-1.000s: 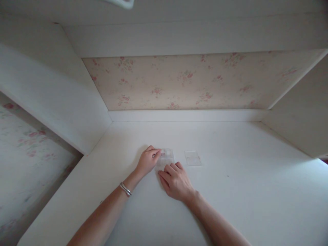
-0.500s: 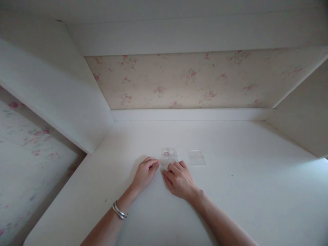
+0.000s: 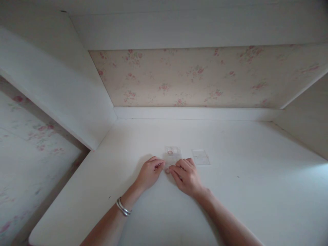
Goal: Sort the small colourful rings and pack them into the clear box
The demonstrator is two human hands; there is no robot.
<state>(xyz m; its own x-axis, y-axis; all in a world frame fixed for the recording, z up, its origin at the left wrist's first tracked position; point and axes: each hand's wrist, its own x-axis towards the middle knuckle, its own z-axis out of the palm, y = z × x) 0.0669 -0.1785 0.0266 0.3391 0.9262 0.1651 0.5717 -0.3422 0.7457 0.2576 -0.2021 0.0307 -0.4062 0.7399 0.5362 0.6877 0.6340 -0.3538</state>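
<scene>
A small clear plastic box [image 3: 176, 151] lies on the white desktop, with a small ring-shaped piece [image 3: 170, 153] in its far left part. My left hand [image 3: 151, 172] is closed in a pinch at the box's near left edge. Across from it, my right hand [image 3: 186, 176] is closed, thumb and forefinger pinching another small ring-like thing [image 3: 167, 171] just in front of the box. Its other knuckles cover the box's near right corner. To the right of the box, apart from both hands, lies a flat clear plastic lid [image 3: 201, 157].
The white desktop [image 3: 230, 205] runs to a low back ledge [image 3: 194, 112] under floral wallpaper [image 3: 153, 75]. White side panels stand at left [image 3: 58, 75] and right. A small dark speck [image 3: 109, 197] lies near my left forearm. A silver bracelet [image 3: 123, 207] is on my left wrist.
The whole view has shifted slightly, so everything sits a little further right. My right fingers have drawn slightly apart around the small ring-like thing; the left hand keeps its pinch at the box.
</scene>
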